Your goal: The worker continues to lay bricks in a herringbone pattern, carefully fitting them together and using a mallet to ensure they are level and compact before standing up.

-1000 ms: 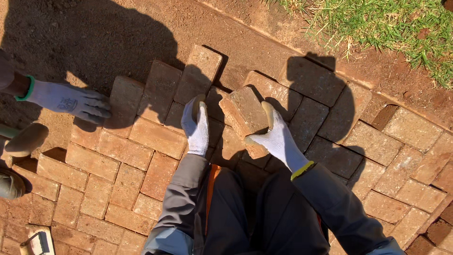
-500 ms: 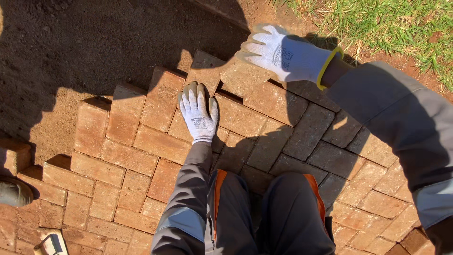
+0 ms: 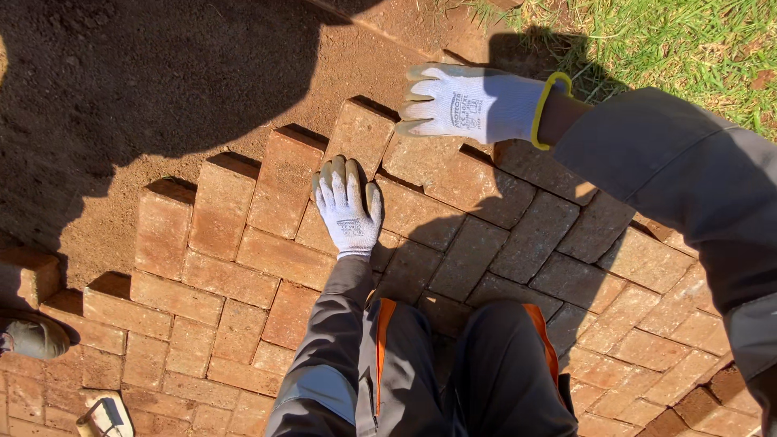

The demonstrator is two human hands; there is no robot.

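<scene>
Kneeling over the paving, the person has the left hand (image 3: 348, 209) spread flat on a brick (image 3: 336, 212), while the right hand (image 3: 465, 103) hovers open above the end brick (image 3: 421, 154). Shadow hides the bare soil (image 3: 121, 97) beyond the stepped edge; a shoe (image 3: 32, 336) is cut off at left

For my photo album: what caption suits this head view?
Two white-gloved hands, left and right, rest flat on reddish rectangular paving bricks beside bare soil.

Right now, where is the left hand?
In the head view, the left hand lies flat on the brick paving, centre frame, just below the topmost paver, with the right hand up-right.
</scene>
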